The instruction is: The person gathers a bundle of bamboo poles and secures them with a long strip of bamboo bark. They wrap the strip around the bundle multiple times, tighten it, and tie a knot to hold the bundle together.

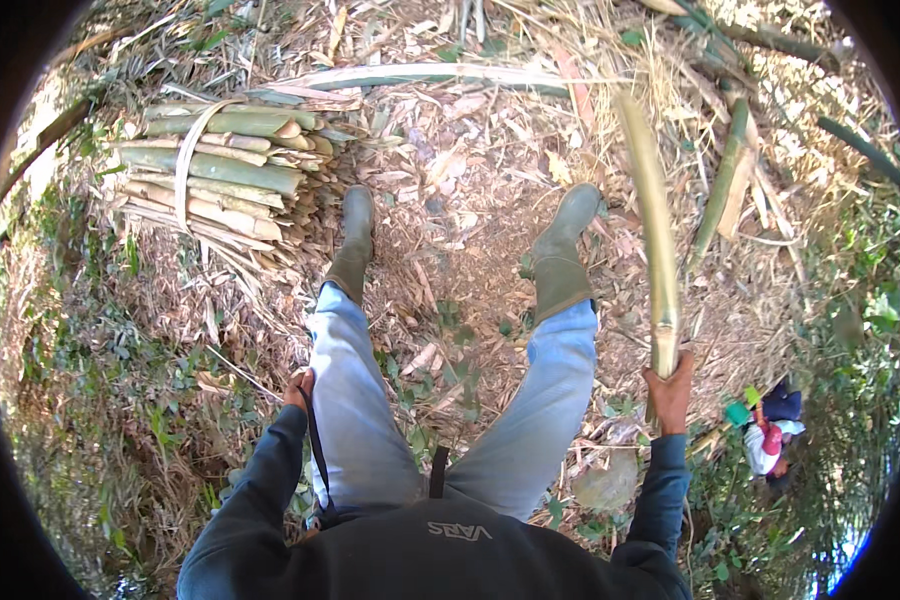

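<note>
At my right side, my right hand (669, 391) is closed around the lower end of a long split bamboo piece (656, 225). The piece stands up and away from me, its far end slightly blurred. Beside my left thigh, my left hand (299, 387) is closed at the top of a thin black strap (318, 440), which runs down toward my hip. A bundle of split bamboo pieces (220, 165) lies ahead on the left, with a pale band (183, 170) around it.
My boots (564, 245) stand apart on ground littered with bamboo chips and dry leaves. A long bamboo strip (410, 73) lies across the far side. More bamboo pieces (722, 180) lie at the far right. Colourful items (767, 430), hard to make out, sit among plants on the right.
</note>
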Available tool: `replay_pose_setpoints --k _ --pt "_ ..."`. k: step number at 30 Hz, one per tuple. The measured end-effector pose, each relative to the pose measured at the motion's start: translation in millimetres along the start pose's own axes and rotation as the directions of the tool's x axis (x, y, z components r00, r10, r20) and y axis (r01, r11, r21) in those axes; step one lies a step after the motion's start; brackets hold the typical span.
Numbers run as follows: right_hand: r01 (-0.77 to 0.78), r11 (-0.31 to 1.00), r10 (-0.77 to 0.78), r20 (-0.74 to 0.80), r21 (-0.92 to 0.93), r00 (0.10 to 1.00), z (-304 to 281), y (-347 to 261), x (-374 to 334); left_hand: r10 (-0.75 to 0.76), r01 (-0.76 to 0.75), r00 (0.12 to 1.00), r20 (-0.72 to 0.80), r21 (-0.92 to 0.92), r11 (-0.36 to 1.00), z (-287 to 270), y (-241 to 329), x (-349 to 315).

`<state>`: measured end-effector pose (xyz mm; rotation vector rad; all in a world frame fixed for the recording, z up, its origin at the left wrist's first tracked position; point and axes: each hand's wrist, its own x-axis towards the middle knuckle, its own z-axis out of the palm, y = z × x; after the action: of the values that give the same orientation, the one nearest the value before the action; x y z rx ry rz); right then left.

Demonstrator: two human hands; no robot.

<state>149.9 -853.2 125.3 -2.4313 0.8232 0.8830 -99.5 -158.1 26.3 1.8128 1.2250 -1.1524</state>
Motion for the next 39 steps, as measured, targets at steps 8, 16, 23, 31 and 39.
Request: replay_pose_setpoints --k 8,16,23,31,39 --pt "0.265 0.963 -0.234 0.359 -0.039 0.904 52 -194 -79 0.245 -0.264 0.949 -0.196 -0.077 0.961 -97 131 46" --pt "0.484 0.873 -0.381 0.701 0.058 0.603 178 -375 -87 0.451 -0.434 0.646 -0.615 0.19 0.881 -252 169 280" --pt "0.5 0.863 -0.384 0.729 0.066 0.567 283 -448 -102 0.381 -0.054 0.713 -0.589 0.495 0.867 -295 232 360" --pt "0.455 0.88 -0.39 0.758 0.138 0.524 331 -465 -132 0.481 -0.315 0.836 -0.264 0.485 0.815 -342 203 401" --pt "0.141 0.952 -0.307 0.868 0.273 0.391 365 -494 -133 0.456 -0.379 0.843 -0.286 0.288 0.88 -332 193 382"
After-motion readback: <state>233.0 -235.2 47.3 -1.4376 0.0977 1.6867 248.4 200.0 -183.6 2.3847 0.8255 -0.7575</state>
